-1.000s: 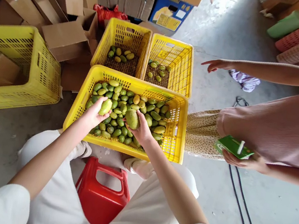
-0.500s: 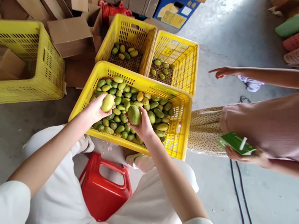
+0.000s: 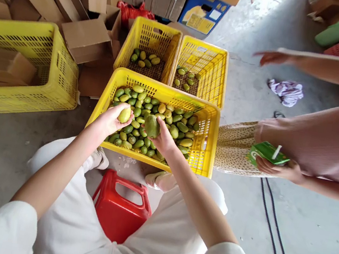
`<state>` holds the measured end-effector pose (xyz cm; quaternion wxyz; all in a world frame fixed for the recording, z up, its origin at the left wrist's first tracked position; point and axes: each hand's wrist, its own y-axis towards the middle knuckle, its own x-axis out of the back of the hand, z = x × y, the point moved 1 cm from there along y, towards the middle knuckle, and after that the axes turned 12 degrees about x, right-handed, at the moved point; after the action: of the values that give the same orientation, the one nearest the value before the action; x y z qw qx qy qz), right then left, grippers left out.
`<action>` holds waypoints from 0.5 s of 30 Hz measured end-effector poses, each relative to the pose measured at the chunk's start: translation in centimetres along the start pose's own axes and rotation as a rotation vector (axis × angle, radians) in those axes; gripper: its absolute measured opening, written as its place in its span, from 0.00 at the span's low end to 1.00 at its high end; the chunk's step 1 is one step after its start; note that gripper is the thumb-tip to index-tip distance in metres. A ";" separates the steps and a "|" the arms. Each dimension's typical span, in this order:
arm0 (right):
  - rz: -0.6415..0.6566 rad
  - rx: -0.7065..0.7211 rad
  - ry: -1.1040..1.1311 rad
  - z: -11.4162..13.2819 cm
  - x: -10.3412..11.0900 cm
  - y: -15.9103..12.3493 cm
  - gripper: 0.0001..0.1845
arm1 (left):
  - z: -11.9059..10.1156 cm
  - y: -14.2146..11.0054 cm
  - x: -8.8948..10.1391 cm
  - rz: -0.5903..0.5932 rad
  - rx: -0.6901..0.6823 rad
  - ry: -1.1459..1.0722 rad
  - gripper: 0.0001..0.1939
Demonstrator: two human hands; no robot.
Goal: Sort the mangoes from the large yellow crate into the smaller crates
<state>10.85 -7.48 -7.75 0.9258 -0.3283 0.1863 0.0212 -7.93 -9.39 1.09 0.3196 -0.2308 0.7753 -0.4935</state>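
Observation:
My left hand [image 3: 110, 122] is closed around a pale yellow-green mango [image 3: 124, 114]. In my right hand [image 3: 164, 139] rests a larger, darker green mango [image 3: 151, 126], the thumb lying along its side. Both hands are above a large yellow crate [image 3: 206, 155] that holds many mangoes, mostly green with some yellowish ones. Behind it stand two smaller yellow crates. The left one [image 3: 129, 36] has several mangoes on its floor, and the right one [image 3: 212, 58] also has several. My forearms hide part of the front crate.
A red stool [image 3: 120, 219] stands between my knees. Left is another yellow crate [image 3: 63, 77] with cardboard inside, near piled cardboard boxes [image 3: 83, 37]. At right a co-worker in pink [image 3: 328, 137] holds a green carton [image 3: 268, 153]. Black cables [image 3: 275, 233] and a crumpled cloth [image 3: 286, 91] lie on the floor.
Both my hands keep their mangoes in nearly the same place. The co-worker's outstretched arm has risen and moved right, uncovering more of the cloth. The view has shifted slightly.

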 end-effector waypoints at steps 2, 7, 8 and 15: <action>0.041 0.005 0.015 -0.1 -0.3 -0.3 0.18 | 0.1 0.2 0.2 0.003 -0.021 -0.034 0.08; 0.056 0.006 0.066 -0.3 -0.8 -0.7 0.13 | 0.7 1.4 0.5 0.025 -0.017 0.024 0.03; 0.055 0.011 0.060 -0.4 -0.8 -0.8 0.13 | 0.8 1.6 0.5 0.028 -0.015 0.054 0.05; 0.196 0.079 0.017 -0.7 0.4 -0.6 0.18 | 2.0 2.3 0.7 0.071 0.007 0.272 0.17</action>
<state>11.06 -8.35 -8.03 0.9299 -0.2720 0.2259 0.1018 -7.04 -10.17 -1.83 0.2300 -0.1330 0.8173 -0.5114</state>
